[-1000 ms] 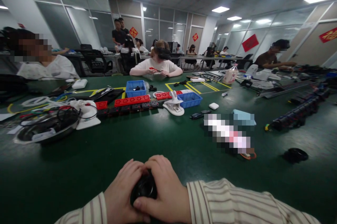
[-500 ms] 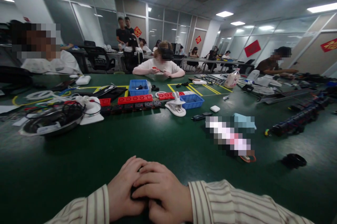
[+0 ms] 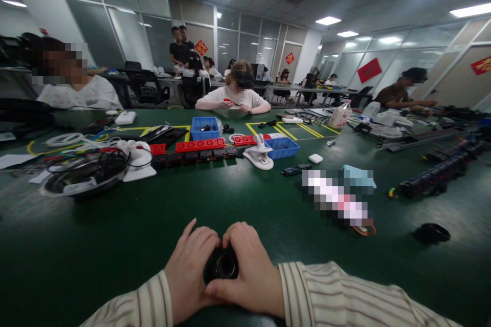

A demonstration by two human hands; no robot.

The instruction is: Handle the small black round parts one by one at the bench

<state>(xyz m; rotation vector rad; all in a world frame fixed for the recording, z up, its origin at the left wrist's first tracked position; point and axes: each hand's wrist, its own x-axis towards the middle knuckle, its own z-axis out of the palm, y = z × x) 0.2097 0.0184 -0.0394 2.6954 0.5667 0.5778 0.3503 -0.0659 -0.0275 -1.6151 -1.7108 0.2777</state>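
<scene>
At the near side of the tabletop (image 3: 134,245), our left hand (image 3: 193,268) and right hand (image 3: 253,271) hold a closed grip around a black object (image 3: 223,265). We do best pressing evenly from both sides so it cannot slip.

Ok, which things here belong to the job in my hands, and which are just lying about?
In use:
black object, between left hand and right hand

Lying about, it seems:
bowl
red sockets
white clip
blue bins
bottle
</scene>
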